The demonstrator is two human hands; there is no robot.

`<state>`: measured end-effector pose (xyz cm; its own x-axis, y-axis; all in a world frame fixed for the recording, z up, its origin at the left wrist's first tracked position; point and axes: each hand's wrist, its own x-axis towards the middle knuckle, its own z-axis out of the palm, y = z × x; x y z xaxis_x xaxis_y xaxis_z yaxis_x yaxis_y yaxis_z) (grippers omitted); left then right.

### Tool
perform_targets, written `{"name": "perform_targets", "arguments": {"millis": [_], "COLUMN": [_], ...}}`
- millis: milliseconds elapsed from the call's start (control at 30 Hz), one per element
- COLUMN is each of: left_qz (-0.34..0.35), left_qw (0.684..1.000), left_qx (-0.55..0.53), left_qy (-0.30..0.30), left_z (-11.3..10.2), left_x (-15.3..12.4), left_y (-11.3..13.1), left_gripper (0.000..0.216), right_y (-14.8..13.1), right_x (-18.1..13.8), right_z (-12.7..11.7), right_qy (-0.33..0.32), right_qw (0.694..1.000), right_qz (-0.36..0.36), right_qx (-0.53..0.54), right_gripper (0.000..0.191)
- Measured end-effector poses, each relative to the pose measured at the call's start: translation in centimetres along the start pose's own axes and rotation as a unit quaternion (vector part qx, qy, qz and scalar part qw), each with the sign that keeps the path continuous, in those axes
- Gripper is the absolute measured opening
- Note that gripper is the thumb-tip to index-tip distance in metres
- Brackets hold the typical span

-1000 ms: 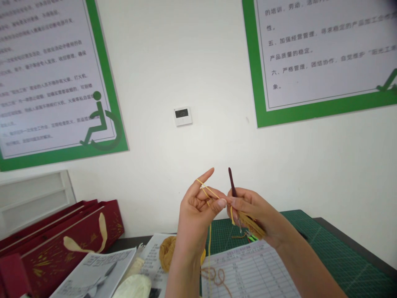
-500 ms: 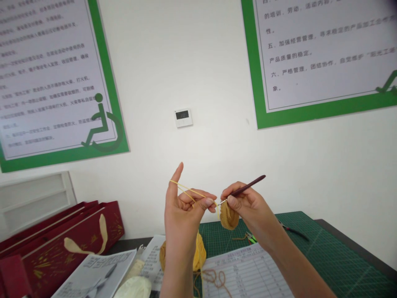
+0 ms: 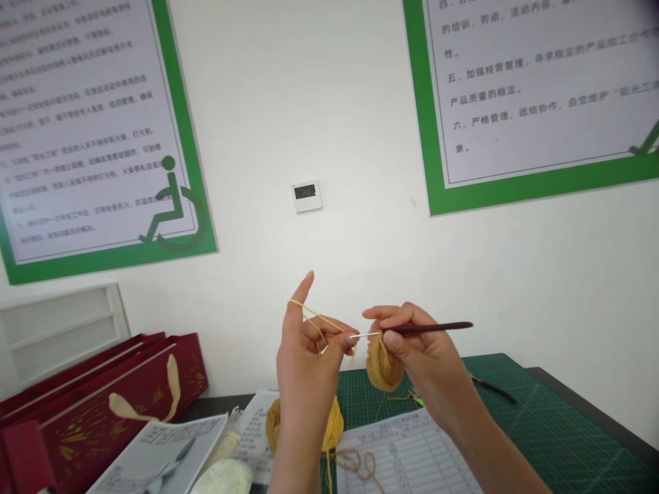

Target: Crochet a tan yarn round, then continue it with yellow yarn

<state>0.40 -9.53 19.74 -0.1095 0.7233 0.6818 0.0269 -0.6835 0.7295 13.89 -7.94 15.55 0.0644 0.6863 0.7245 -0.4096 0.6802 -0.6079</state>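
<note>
My left hand (image 3: 314, 360) is raised with its index finger up and yellow yarn (image 3: 322, 318) looped over that finger. Its thumb and fingertips pinch the yarn where the metal tip of a crochet hook (image 3: 435, 328) meets it. The hook's dark purple handle lies nearly level in my right hand (image 3: 414, 343), held between thumb and fingers. A tan crocheted piece (image 3: 384, 363), rounded and cup-like, hangs beside the right fingers; whether they grip it I cannot tell. Behind my left wrist sits a yellow yarn ball (image 3: 333, 422), with a tan yarn ball (image 3: 272, 425) on the other side.
A green cutting mat (image 3: 535, 412) covers the table, with a printed sheet (image 3: 406, 456) and dark-handled pliers (image 3: 494, 390) on it. Loose brown yarn (image 3: 360, 466) trails over the sheet. Red gift bags (image 3: 169, 391), papers (image 3: 165, 453) and a pale yarn ball (image 3: 224, 477) stand at left.
The hook has swung from a steep slant to nearly level, its handle end moving right and down. Its tip has come to the left fingertips. My right index finger has lifted off somewhat.
</note>
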Motion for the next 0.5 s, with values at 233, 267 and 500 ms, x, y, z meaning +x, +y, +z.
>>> {"name": "perform_targets", "arguments": {"millis": [233, 267, 500], "left_qz": [0.030, 0.033, 0.027], "left_qw": [0.996, 0.995, 0.992], "left_qx": [0.055, 0.059, 0.058], "left_qy": [-0.064, -0.078, -0.110], "left_z": [-0.6, -0.7, -1.1], "left_x": [-0.1, -0.1, -0.1], "left_y": [-0.8, -0.9, -1.2], "left_gripper": [0.073, 0.073, 0.075], "right_y": [0.6, 0.7, 1.4], "right_x": [-0.2, -0.2, -0.5], "right_z": [0.5, 0.4, 0.2], "right_qy": [-0.054, -0.054, -0.049], "right_qw": [0.998, 0.998, 0.992], "right_qz": [0.001, -0.012, -0.102], "right_qx": [0.021, 0.006, -0.064], "right_gripper": [0.010, 0.009, 0.004]}}
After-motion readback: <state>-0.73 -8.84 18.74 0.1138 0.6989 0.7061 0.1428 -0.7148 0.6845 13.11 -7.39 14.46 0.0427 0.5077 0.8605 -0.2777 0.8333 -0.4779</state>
